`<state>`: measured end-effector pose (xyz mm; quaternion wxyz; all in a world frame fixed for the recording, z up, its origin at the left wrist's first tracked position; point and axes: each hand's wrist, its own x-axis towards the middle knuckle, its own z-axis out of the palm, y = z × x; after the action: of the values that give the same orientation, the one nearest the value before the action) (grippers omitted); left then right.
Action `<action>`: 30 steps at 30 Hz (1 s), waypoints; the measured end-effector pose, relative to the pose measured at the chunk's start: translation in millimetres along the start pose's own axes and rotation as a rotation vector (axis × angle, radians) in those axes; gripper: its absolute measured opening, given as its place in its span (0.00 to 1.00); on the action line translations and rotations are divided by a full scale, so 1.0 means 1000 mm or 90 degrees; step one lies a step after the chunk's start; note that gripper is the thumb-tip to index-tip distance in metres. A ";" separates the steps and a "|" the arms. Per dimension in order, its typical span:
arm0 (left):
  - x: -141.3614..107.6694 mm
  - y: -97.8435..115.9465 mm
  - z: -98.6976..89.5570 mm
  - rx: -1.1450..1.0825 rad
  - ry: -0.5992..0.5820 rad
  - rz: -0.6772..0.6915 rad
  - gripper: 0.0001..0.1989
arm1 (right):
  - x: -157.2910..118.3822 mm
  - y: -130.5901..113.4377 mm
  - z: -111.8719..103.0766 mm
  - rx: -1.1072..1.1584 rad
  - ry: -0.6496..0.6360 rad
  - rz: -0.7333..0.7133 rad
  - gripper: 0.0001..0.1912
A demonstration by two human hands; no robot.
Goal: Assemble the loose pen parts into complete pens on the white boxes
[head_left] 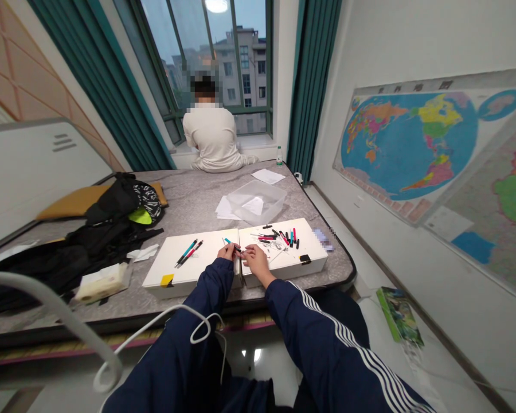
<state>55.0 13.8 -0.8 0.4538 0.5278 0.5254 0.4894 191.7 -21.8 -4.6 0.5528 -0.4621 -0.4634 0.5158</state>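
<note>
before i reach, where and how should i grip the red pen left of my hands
Pinch the red pen mid-barrel, probably from above and its right: it lies slantwise on the white box, with the blue pen close along its left.

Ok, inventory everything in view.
Bed: 1, grey, centre.
Boxes: 2, white, bed's near edge.
Pens: 2, blue and red, left box.
Pen parts: many, mixed, right box.
Bin: 1, clear, on bed.
Papers: several, white, around bin.
Bottle: 1, transparent, bed's far corner.
Bags: count unclear, black, bed's left.
Curtains: 2, teal, beside window.
Maps: 2, multicoloured, right wall.
Person: 1, white top, by window.
Left hand: 1, navy sleeve, boxes' seam.
Right hand: 1, navy sleeve, boxes' seam.
</note>
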 end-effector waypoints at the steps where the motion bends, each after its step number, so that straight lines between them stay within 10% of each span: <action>1: -0.001 0.002 0.000 0.001 -0.001 -0.001 0.35 | 0.001 0.000 0.000 -0.009 -0.005 0.007 0.10; 30: 0.004 -0.005 -0.002 -0.001 0.015 0.016 0.34 | 0.008 -0.009 0.010 0.031 0.038 0.087 0.02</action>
<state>52.3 17.7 -5.0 0.4415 0.5284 0.5237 0.5016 183.6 -13.4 6.0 0.5409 -0.4946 -0.4011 0.5494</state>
